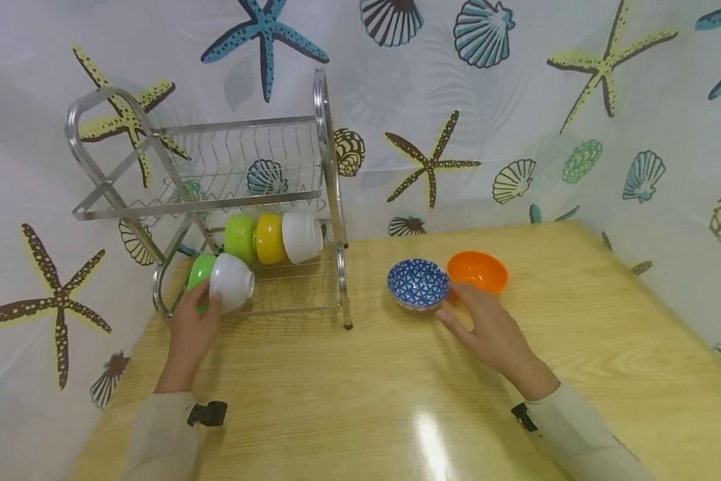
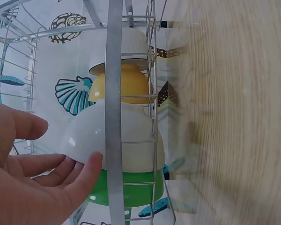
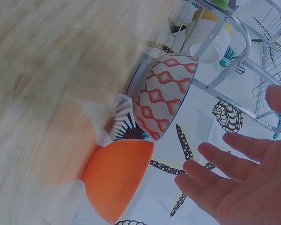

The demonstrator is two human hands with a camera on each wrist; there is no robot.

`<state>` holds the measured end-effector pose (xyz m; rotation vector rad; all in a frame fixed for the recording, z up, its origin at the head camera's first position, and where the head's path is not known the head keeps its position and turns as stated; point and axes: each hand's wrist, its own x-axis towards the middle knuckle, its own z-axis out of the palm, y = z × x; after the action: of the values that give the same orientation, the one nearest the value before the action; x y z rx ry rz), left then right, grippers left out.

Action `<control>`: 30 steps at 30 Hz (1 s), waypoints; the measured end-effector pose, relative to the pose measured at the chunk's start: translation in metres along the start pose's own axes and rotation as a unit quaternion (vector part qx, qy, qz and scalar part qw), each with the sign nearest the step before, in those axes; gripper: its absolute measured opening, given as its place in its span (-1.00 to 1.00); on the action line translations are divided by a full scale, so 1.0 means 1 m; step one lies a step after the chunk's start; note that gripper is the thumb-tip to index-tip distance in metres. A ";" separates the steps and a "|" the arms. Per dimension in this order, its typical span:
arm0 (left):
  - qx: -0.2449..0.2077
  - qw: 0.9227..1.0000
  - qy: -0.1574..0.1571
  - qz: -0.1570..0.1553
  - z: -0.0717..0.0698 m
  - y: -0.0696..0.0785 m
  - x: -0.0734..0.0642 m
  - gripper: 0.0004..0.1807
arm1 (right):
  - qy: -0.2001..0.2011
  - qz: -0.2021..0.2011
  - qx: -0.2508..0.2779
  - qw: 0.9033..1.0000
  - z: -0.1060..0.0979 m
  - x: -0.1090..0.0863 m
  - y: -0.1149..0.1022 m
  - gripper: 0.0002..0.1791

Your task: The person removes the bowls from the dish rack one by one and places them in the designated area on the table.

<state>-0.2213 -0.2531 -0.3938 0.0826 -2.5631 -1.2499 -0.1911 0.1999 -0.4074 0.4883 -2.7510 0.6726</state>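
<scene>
My left hand (image 1: 196, 322) is at the lower tier of a metal dish rack (image 1: 300, 310), beside a white bowl (image 1: 230, 282) tipped on its side against a green bowl (image 1: 201, 270). In the left wrist view, its loosely bent fingers (image 2: 94, 171) lie at the white bowl's rim, and the thumb stands apart. My right hand (image 1: 491, 329) hovers with spread fingers beside a blue-patterned bowl (image 1: 418, 284) and an orange bowl (image 1: 477, 270). Both bowls sit upright on the table. In the right wrist view, the patterned bowl's outside (image 3: 165, 93) is white with red diamonds, and a gap separates it from my fingers.
Farther back on the lower tier, a lime bowl (image 1: 240, 238), a yellow bowl (image 1: 270, 239) and another white bowl (image 1: 302, 238) stand on edge in a row. The upper wire tier (image 1: 246, 157) overhangs them. A patterned curtain (image 1: 516, 100) hangs behind the wooden table (image 1: 360, 394).
</scene>
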 end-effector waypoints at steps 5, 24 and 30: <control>-0.029 0.999 -0.016 -0.041 -0.001 0.001 0.003 -0.44 | -0.007 -0.005 0.009 1.000 -0.001 -0.001 -0.003 -0.37; -0.037 0.996 0.003 -0.079 0.005 -0.002 0.012 -0.52 | -0.054 -0.067 0.080 0.993 0.005 -0.013 -0.006 -0.36; -0.053 0.995 0.019 -0.086 0.008 -0.002 0.010 -0.53 | -0.034 -0.089 0.087 0.992 0.007 -0.014 -0.010 -0.39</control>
<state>-0.2336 -0.2497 -0.3978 0.3075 -2.4965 -1.4296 -0.1762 0.1921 -0.4137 0.7968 -2.6805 0.8686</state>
